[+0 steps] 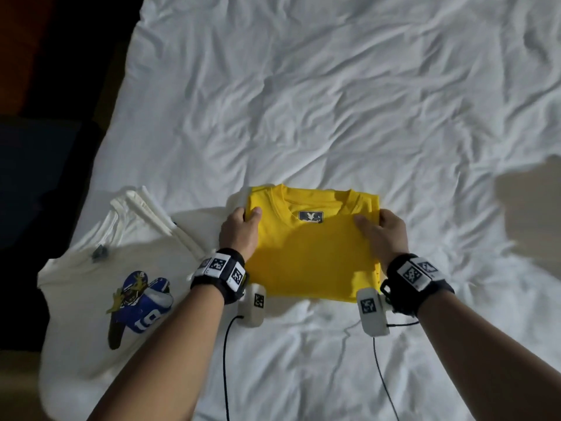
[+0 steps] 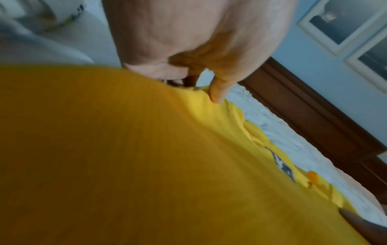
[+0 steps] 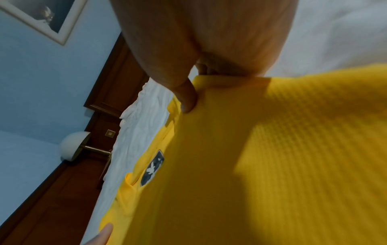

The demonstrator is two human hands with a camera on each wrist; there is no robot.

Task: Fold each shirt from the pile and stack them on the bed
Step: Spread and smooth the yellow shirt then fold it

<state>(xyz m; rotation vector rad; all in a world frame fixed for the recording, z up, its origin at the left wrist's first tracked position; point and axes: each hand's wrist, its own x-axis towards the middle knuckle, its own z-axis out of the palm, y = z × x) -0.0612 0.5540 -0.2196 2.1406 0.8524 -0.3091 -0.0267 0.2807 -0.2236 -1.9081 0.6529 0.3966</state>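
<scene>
A yellow shirt (image 1: 312, 256) lies folded into a rectangle on the white bed (image 1: 334, 101), collar and dark label away from me. My left hand (image 1: 243, 227) pinches its far left corner, thumb on top and fingers under the edge. My right hand (image 1: 385, 230) pinches the far right corner the same way. In the left wrist view the left thumb (image 2: 218, 92) presses the yellow shirt (image 2: 146, 165). In the right wrist view the right thumb (image 3: 187, 97) presses the yellow shirt (image 3: 251, 165) near the collar.
A white shirt (image 1: 100, 287) with a blue football-player print lies spread flat at the left. Beyond the bed's left edge there is dark floor (image 1: 36, 132). A wooden headboard (image 2: 314, 119) and framed pictures (image 2: 343, 21) stand past the bed's far end. A round lamp (image 3: 73, 145) is there too.
</scene>
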